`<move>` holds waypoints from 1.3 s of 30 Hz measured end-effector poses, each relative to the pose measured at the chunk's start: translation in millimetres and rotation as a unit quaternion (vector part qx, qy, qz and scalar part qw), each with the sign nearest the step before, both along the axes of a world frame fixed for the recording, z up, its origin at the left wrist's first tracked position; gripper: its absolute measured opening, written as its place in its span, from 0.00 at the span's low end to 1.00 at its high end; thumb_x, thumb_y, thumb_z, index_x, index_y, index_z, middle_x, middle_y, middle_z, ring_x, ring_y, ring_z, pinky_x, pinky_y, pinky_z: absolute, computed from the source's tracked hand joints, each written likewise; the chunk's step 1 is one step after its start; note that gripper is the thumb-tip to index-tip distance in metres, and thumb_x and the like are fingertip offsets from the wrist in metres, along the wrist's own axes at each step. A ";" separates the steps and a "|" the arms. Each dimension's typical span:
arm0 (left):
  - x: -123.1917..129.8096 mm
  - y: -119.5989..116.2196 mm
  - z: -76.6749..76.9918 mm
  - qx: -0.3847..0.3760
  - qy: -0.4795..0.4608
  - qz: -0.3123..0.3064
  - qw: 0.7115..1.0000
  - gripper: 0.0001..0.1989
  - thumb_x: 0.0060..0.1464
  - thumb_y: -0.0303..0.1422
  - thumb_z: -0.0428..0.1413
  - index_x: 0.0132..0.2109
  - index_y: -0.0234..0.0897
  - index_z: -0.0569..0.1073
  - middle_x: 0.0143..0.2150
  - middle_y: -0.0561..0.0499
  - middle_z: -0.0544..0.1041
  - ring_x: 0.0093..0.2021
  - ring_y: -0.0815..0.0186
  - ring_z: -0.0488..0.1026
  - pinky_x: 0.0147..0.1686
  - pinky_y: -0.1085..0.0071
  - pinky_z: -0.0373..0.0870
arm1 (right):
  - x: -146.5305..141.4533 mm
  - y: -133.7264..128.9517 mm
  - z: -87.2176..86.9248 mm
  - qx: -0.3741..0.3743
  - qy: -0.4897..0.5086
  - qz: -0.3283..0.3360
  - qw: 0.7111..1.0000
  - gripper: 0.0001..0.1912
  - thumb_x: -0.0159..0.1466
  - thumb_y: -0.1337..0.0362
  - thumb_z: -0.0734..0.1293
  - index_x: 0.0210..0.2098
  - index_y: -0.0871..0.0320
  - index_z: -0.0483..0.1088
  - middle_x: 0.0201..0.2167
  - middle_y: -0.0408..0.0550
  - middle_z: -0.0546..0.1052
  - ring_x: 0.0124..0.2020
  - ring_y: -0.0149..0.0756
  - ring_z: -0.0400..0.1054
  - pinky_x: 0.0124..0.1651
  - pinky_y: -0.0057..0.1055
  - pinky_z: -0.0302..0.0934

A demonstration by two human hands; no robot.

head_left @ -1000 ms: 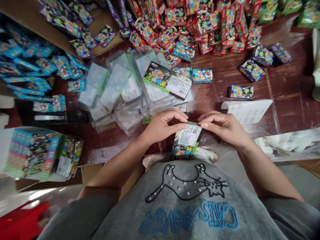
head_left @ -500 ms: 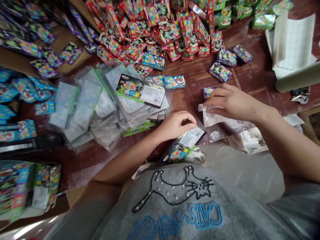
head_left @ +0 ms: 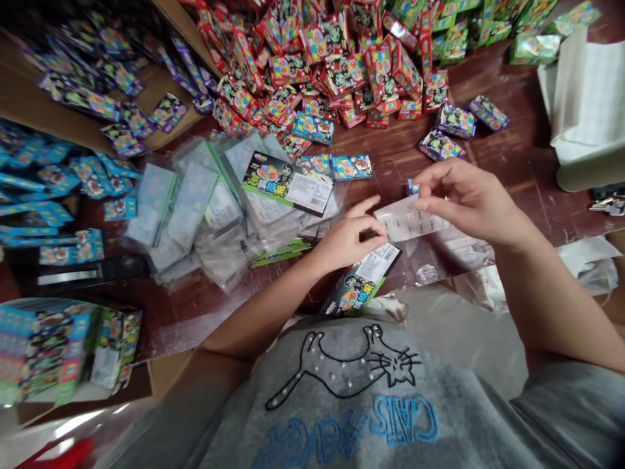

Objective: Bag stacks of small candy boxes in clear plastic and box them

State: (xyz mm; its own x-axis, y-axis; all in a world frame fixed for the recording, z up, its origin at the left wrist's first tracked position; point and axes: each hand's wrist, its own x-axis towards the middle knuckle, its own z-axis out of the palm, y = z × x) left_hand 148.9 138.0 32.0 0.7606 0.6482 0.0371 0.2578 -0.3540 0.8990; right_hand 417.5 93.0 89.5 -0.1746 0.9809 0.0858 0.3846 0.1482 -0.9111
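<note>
My right hand (head_left: 471, 198) pinches a whitish, see-through sheet of small stickers (head_left: 415, 218) between thumb and fingers. The sheet slants towards my left hand (head_left: 349, 241), whose thumb and a fingertip are pressed together at its near-left corner. Whatever lies in that pinch is too small to make out. Just below the left fingertips is a black and green printed card with a barcode label (head_left: 366, 277), resting at the table's front edge by my shirt. Part of a small purple candy box (head_left: 410, 187) shows behind the right fingers.
Clear plastic bags with green-edged cards (head_left: 193, 202) are heaped on the left, a printed card (head_left: 288, 184) on top. Red candy boxes (head_left: 336, 71) pile up behind; purple ones fill a carton (head_left: 195, 39). Blue boxes (head_left: 351, 167) lie mid-table. A white curled sheet (head_left: 593, 98) stands right.
My right hand has lifted and turned, drawing the sticker sheet left to my left fingertips. My left index finger is now stretched out. The view has shifted slightly.
</note>
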 end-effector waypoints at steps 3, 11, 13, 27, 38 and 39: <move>-22.9 -6.3 17.3 0.015 0.015 0.054 0.998 0.04 0.63 0.33 0.67 0.44 0.40 0.84 0.73 0.40 0.69 0.57 0.56 0.79 0.50 0.61 0.79 | -13.7 -18.6 6.4 -0.084 0.099 0.035 0.991 0.24 0.69 0.51 0.76 0.60 0.48 0.68 0.38 0.43 0.78 0.37 0.37 0.74 0.41 0.36 0.71; -50.5 -21.3 33.7 -0.080 -0.009 0.056 0.995 0.03 0.66 0.33 0.61 0.44 0.39 0.79 0.42 0.50 0.84 0.39 0.66 0.79 0.43 0.68 0.74 | -63.5 -16.7 0.1 -0.132 0.063 0.127 0.981 0.27 0.66 0.52 0.76 0.60 0.51 0.69 0.38 0.43 0.79 0.39 0.37 0.75 0.41 0.36 0.69; -52.7 -23.0 32.8 -0.088 -0.022 0.058 0.994 0.04 0.66 0.33 0.62 0.44 0.39 0.79 0.42 0.50 0.84 0.39 0.66 0.78 0.42 0.68 0.74 | -71.5 -12.9 -1.9 -0.119 0.034 0.138 0.983 0.28 0.66 0.52 0.76 0.61 0.52 0.69 0.38 0.43 0.80 0.37 0.37 0.74 0.41 0.36 0.69; -97.1 -28.6 14.9 -0.217 -0.125 0.074 0.965 0.15 0.61 0.42 0.70 0.45 0.37 0.76 0.46 0.47 0.85 0.45 0.64 0.82 0.49 0.65 0.79 | -129.7 -49.4 -32.1 0.161 -0.182 0.008 0.970 0.36 0.76 0.62 0.67 0.79 0.41 0.52 0.46 0.45 0.86 0.48 0.49 0.76 0.57 0.54 0.63; -175.0 -51.1 15.5 -0.130 -0.340 0.465 0.807 0.31 0.56 0.38 0.75 0.63 0.51 0.72 0.52 0.55 0.83 0.49 0.65 0.81 0.50 0.65 0.80 | -164.4 -65.7 -71.5 0.002 0.197 -0.142 0.970 0.44 0.70 0.45 0.72 0.77 0.33 0.47 0.64 0.51 0.73 0.53 0.42 0.79 0.55 0.48 0.80; -173.2 -64.5 10.9 -0.140 -0.329 0.453 0.817 0.32 0.58 0.39 0.73 0.66 0.52 0.71 0.55 0.53 0.82 0.52 0.64 0.81 0.53 0.64 0.80 | -168.9 -63.7 -74.9 0.005 0.199 -0.166 0.966 0.43 0.70 0.46 0.73 0.77 0.34 0.48 0.62 0.51 0.74 0.51 0.41 0.79 0.53 0.47 0.80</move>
